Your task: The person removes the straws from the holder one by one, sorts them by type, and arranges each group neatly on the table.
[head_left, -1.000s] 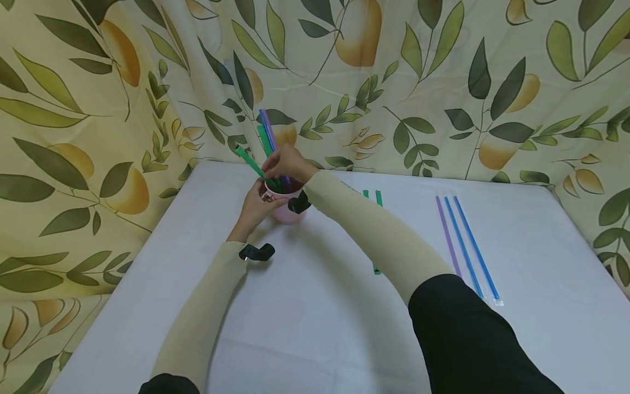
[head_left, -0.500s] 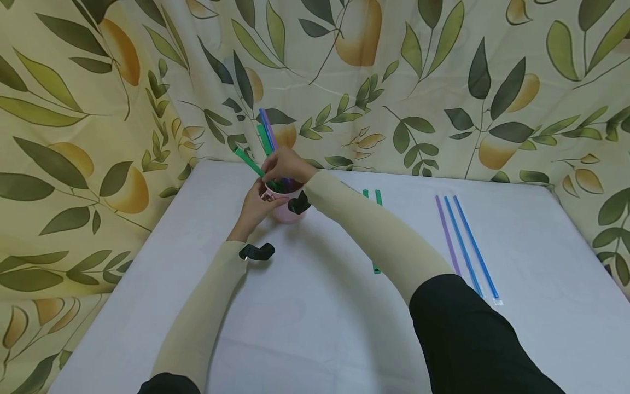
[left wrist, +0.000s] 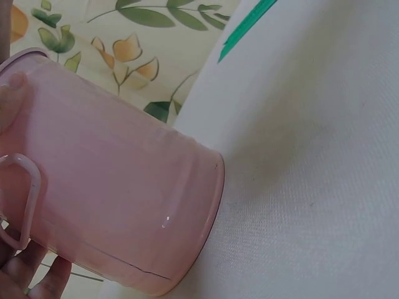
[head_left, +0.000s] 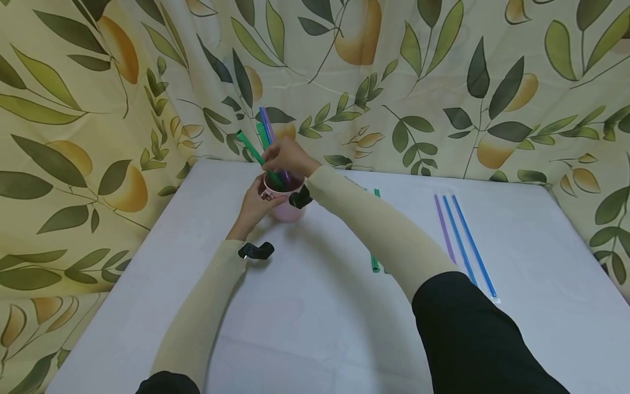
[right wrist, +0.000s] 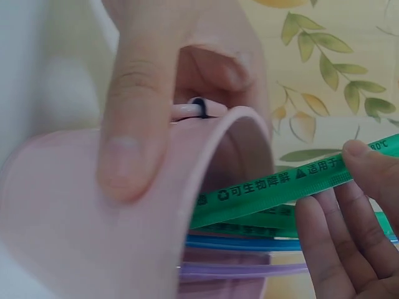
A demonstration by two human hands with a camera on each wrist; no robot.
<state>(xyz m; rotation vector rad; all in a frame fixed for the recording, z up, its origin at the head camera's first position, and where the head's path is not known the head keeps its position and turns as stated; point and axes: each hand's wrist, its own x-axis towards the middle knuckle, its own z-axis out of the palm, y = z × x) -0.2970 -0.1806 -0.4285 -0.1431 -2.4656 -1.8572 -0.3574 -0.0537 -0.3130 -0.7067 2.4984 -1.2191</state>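
Observation:
A pink mug (head_left: 289, 213) with a handle stands at the far left of the table. My left hand (head_left: 255, 203) grips it around the rim and handle side, with the thumb pressed on the outer wall. Over its mouth, my right hand (head_left: 290, 157) pinches a green wrapped straw (right wrist: 268, 190) between thumb and fingers. The lower end of that straw is inside the mug, hidden by the wall, and it leans left. More straws stand in the mug: green behind the pinched one, a blue straw (right wrist: 224, 242) and a purple straw (right wrist: 243, 270).
Green straws (head_left: 375, 262) lie mid-table, partly hidden under my right forearm. Farther right, a purple straw (head_left: 444, 227) and two blue straws (head_left: 474, 245) lie side by side. A leaf-patterned cloth (head_left: 418, 109) hangs behind the white table (head_left: 295, 328).
The pinched green straw has tilted more upright and its top end is higher. My right hand has shifted slightly, while the left hand keeps its hold on the mug.

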